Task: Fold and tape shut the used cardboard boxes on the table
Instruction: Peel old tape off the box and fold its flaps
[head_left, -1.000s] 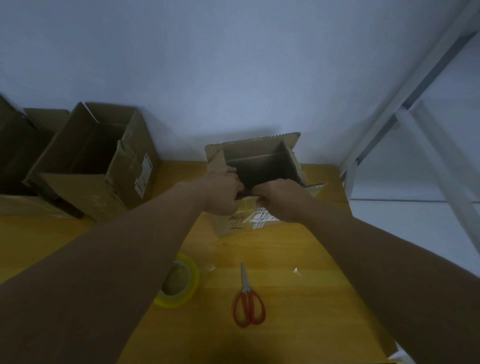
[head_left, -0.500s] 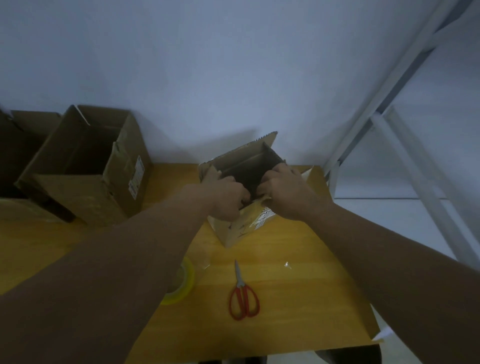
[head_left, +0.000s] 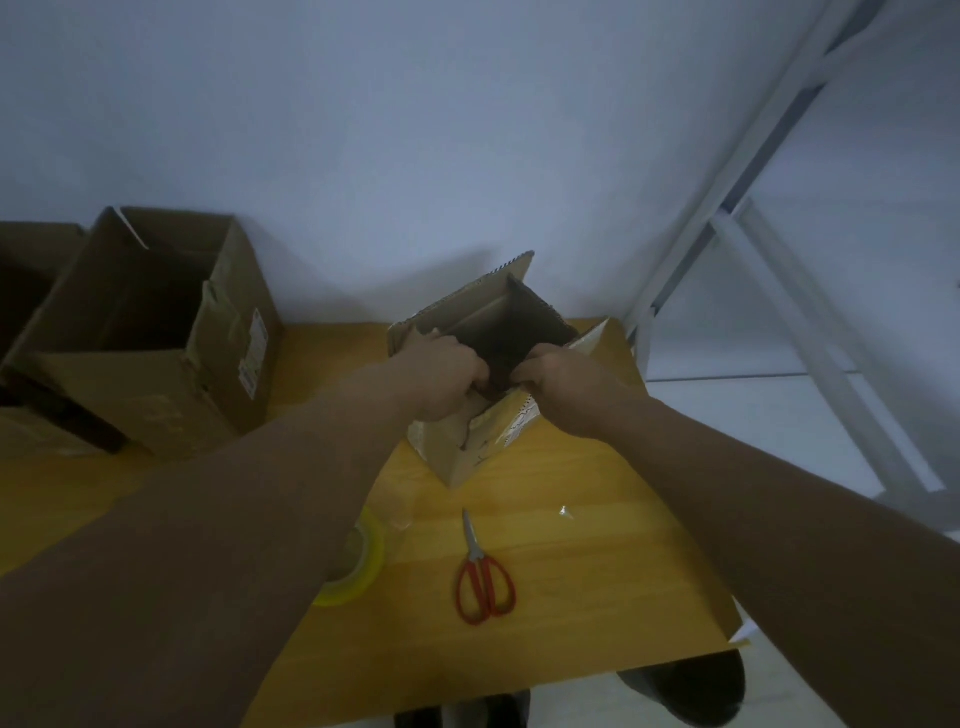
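At far edge of the yellow wooden bench (head_left: 597, 571), small open brown cardboard box (head_left: 467, 441) stands corner-on. Left hand (head_left: 441, 374) and right hand (head_left: 566, 389) both curled tight over its near top rim, fingers inside the opening. Grip closed on cardboard, both sides.

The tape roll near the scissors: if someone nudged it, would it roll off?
Probably not. The tape roll appears to lie flat on the table, so a nudge would likely slide it. It looks like a hollow ring, so probably light. Stood on edge it could roll. The left arm hides part of it.
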